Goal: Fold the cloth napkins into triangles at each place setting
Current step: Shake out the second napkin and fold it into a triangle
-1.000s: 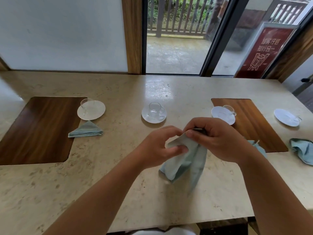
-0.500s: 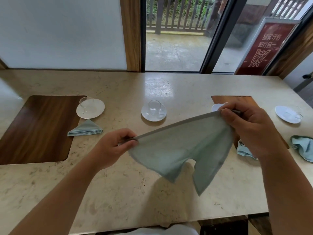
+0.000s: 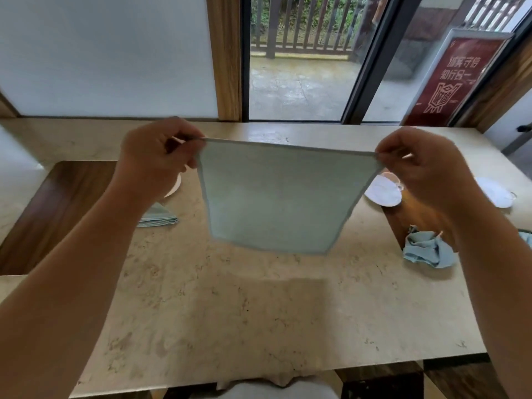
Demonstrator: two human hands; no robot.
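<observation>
The only writing in view stands on a dark red sign board with a pale frame, which leans at the far right of the scene, just right of the dark door frame. It carries two rows of pale Chinese characters, four to a row; the lower row seems to read 知行合一, while the upper row is too blurred to read with certainty. Below the characters on the same board is a pale line-drawn emblem.
</observation>
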